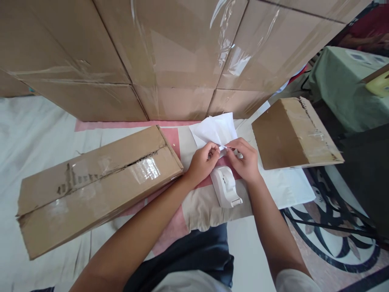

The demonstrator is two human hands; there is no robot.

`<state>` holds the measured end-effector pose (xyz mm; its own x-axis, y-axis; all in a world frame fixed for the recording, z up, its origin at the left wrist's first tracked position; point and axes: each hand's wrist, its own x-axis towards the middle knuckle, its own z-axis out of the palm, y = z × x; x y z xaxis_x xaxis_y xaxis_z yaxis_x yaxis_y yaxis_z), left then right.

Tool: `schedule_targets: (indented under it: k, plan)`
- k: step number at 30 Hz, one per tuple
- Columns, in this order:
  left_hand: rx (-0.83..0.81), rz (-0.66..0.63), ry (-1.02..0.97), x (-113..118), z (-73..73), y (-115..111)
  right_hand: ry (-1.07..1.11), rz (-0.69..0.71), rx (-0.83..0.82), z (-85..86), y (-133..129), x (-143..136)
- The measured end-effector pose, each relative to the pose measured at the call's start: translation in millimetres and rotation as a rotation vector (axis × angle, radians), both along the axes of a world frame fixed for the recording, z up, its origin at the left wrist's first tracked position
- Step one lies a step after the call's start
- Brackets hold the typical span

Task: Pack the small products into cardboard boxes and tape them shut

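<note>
My left hand point(203, 161) and my right hand point(245, 160) meet over the table, thumbs and fingers pinched together. Between the fingertips they grip the gathered near edge of a sheet of white paper point(214, 127). The rest of the sheet spreads away from me, creased and lifted in places. Just below the hands lies a white tape dispenser point(225, 186), with neither hand on it. How the paper is folded at the pinch is partly hidden by the fingers.
A long, closed cardboard box point(100, 186) lies to the left. On the right stands an open cardboard box point(298, 134). Stacked taped cartons point(182, 61) form a wall behind. Further right are a green-covered table point(343, 81) and a person in a red top point(369, 30).
</note>
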<state>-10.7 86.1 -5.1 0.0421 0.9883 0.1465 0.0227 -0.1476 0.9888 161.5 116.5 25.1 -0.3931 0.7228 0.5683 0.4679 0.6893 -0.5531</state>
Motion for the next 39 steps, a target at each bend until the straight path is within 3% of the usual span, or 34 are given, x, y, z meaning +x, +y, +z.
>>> schedule_targets:
  k: [7,11,14,20,28,31,33,35,36,37,39]
  plan:
    - [-0.014,0.018,0.0,0.0,1.6,-0.9,0.208,-0.363,0.038,-3.9,2.1,7.3]
    - [-0.02,0.023,-0.029,0.1,2.2,-1.5,0.314,-0.511,0.224,-8.0,3.3,19.8]
    - [-0.022,0.021,-0.061,0.0,0.9,-1.5,0.214,-0.42,0.26,-5.4,0.5,21.8]
    - [-0.007,0.002,-0.109,-1.0,1.9,-3.8,-0.055,0.028,0.101,-4.6,-3.6,3.8]
    - [0.064,0.01,0.022,-1.1,4.7,-9.2,0.005,0.023,0.064,-9.3,-3.1,-2.4]
    - [0.185,0.017,0.166,-5.0,28.2,-32.2,0.121,-0.077,0.072,-6.2,-4.7,-0.8]
    - [0.47,0.029,0.47,-15.5,54.6,-58.7,0.236,-0.178,0.017,-2.0,-5.9,1.4]
    - [0.822,0.174,0.853,-37.1,83.8,-88.9,0.377,-0.228,-0.076,5.9,-9.8,3.7]
    - [0.877,0.311,0.976,-53.0,97.3,-103.3,0.457,-0.235,-0.137,12.0,-14.0,4.0]
    - [0.834,0.468,1.096,-72.2,108.8,-116.2,0.548,-0.237,-0.205,19.7,-20.1,3.4]
    - [0.548,0.556,1.391,-118.8,124.3,-136.4,0.745,-0.217,-0.385,39.4,-37.7,-2.9]
